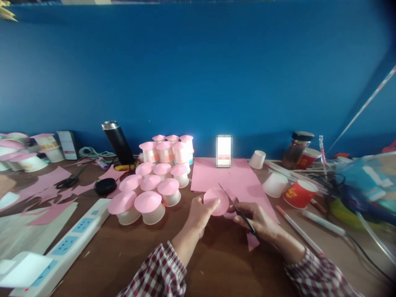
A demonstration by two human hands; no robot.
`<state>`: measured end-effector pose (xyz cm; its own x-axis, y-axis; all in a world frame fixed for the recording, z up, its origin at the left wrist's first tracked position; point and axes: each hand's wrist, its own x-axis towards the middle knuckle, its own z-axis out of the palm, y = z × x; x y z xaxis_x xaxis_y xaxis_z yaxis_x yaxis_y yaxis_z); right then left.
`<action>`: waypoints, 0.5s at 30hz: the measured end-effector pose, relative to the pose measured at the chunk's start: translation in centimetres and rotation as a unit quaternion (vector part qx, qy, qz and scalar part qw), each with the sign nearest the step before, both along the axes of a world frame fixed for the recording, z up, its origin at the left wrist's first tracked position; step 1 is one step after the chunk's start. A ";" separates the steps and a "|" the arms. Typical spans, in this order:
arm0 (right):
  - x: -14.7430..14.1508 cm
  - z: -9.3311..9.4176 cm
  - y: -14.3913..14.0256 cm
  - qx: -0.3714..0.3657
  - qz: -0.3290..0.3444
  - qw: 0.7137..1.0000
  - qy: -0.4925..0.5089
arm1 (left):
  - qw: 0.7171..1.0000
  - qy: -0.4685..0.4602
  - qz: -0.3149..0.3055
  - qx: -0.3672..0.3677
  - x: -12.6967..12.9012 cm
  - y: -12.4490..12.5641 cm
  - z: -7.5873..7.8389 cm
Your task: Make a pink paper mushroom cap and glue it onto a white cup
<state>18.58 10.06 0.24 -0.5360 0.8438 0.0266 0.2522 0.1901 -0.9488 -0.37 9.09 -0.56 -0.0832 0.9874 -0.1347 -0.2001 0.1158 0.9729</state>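
Observation:
My left hand [199, 214] pinches a round pink paper disc [216, 202], its thumb lying on top. My right hand [256, 220] is closed on a pair of dark scissors [244, 219], whose blades point up and left along the disc's right edge. Pink offcuts lie below and beside the scissors, one small scrap [253, 241] under my right hand. Behind the disc lies a large pink paper sheet [222, 175]. Left of my hands stand several white paper cups topped with pink paper cones [150, 203].
A white power strip [78, 235] and black lid [105, 187] lie left, near a black flask [117, 142]. Rightward are white cups [274, 184], a red cup [299, 194], a jar [297, 150], a glue gun [359, 202] and a white stick [300, 231]. A blue wall [198, 74] rises behind.

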 end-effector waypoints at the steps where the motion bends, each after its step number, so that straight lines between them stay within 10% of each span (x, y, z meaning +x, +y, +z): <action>1: 0.0 0.0 0.0 0.003 -0.002 1.000 -0.002 | 1.000 0.000 -0.001 0.000 0.0 0.0 0.0; 15: 0.1 0.1 0.0 0.006 -0.004 1.000 -0.017 | 1.000 0.009 0.008 -0.002 0.0 0.1 0.3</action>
